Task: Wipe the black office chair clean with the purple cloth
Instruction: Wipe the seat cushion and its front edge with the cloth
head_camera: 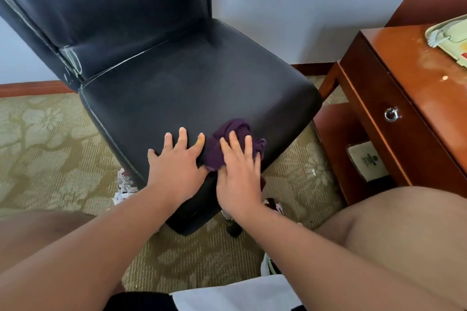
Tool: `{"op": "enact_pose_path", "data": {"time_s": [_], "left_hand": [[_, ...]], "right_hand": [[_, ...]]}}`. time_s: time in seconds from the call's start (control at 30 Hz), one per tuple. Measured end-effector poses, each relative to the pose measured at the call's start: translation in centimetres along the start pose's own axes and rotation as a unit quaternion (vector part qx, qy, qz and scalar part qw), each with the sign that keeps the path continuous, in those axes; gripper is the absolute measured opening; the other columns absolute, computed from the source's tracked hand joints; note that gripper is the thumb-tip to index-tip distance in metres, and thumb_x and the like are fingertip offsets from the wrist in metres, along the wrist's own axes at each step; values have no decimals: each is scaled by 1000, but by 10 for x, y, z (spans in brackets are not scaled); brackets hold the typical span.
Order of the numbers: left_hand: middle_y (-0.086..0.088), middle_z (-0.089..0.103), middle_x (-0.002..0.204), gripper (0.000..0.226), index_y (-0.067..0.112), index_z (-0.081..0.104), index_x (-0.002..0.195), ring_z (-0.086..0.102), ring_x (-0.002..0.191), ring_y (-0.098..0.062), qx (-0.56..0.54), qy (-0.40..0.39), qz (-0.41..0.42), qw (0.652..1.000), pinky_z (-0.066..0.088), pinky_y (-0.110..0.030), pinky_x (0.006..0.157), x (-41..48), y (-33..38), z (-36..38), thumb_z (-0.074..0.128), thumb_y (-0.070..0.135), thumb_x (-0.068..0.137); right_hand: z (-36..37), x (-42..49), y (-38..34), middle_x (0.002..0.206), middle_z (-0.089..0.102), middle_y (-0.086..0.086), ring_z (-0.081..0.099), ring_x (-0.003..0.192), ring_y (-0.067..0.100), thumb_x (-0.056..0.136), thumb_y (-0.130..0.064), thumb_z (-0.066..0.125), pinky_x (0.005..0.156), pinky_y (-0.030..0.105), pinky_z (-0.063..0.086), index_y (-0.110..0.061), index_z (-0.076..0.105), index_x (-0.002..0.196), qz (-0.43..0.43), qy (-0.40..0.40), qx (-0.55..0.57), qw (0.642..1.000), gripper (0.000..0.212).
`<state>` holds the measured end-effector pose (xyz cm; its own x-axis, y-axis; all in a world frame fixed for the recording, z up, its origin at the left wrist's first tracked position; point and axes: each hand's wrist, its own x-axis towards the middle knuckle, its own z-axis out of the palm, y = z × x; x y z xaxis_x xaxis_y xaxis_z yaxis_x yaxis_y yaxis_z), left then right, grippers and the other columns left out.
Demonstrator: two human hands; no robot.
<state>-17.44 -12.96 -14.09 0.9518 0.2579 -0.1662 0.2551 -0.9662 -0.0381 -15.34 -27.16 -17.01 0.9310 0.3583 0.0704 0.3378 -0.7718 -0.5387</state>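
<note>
The black office chair [192, 78] fills the middle of the view, its seat dusty and its backrest rising at the upper left. A crumpled purple cloth [233, 139] lies on the seat's front edge. My right hand [238, 177] presses flat on the cloth with fingers spread over it. My left hand [177, 166] lies flat on the bare seat just left of the cloth, fingers apart, its forefinger touching the cloth's edge.
A brown wooden desk [404, 88] with a ring-pull drawer stands close to the chair's right side, with a pale green telephone [449, 33] on top. Patterned beige carpet [50, 149] surrounds the chair. A grey wall lies behind.
</note>
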Motion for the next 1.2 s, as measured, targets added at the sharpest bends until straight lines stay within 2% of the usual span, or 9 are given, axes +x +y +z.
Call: {"op": "enact_pose_path", "data": {"time_s": [0.13,0.27,0.43,0.57,0.7,0.8,0.9,1.0,1.2], "left_hand": [[-3,10,161,69,43,9,149,11,146,-33,-6,-12,0,1000,30,-60,103,1,5,-5,23,70,87],[3,16,161,65,46,18,148,16,147,-26,-24,-8,28,999,31,-51,105,1,-5,-11,24,71,88],[9,21,159,67,45,32,145,15,147,-16,-89,-34,96,991,23,-46,113,-3,-32,-24,30,74,84],[9,-1,162,90,53,13,147,-7,148,-14,-76,-108,191,973,2,-47,119,-11,-41,-30,32,90,67],[9,-34,153,125,54,-21,143,-32,140,-16,2,-145,256,956,-16,-48,113,-13,-43,-24,58,88,52],[1,-40,150,145,47,-36,138,-34,138,-24,83,-130,266,952,-10,-52,114,-14,-37,-16,78,70,49],[-2,-28,157,136,47,-34,139,-20,145,-31,84,-86,256,959,1,-55,116,-15,-30,-9,74,65,58],[-1,-20,160,128,49,-31,139,-13,147,-30,74,-60,246,964,8,-53,117,-15,-29,-6,68,69,60],[0,-16,161,126,49,-25,143,-9,148,-28,70,-43,244,966,11,-50,117,-13,-28,-4,66,75,60]], "right_hand": [[3,-13,2,165,8,-13,-11,152,14,100,-22,39,121,43,-5,-30,22,156,7,-12,37,999,59],[-8,2,13,165,14,-10,-4,152,17,97,-16,43,122,45,-1,-28,34,152,-4,0,53,999,58],[-30,56,39,166,7,0,-2,152,26,100,-16,43,122,54,7,-24,31,154,140,29,80,986,56],[-39,70,60,167,3,1,-6,152,27,105,-20,39,121,48,4,-22,26,156,127,-1,105,986,53],[-39,59,64,167,1,-1,-8,152,26,105,-18,40,121,42,3,-22,22,157,127,-14,114,985,55],[-33,39,56,167,-1,-1,-9,152,26,105,-17,41,121,40,3,-20,18,158,142,-17,130,981,58],[-23,8,36,167,-1,-2,-9,152,24,104,-16,41,120,33,-1,-19,16,158,158,6,154,975,59],[-8,-31,7,166,-3,-5,-10,152,22,103,-14,41,121,33,0,-20,15,158,178,26,174,968,62],[15,-80,-28,154,-27,-22,-28,146,12,104,-22,36,119,29,-7,-32,1,158,173,-22,158,972,65]]}}
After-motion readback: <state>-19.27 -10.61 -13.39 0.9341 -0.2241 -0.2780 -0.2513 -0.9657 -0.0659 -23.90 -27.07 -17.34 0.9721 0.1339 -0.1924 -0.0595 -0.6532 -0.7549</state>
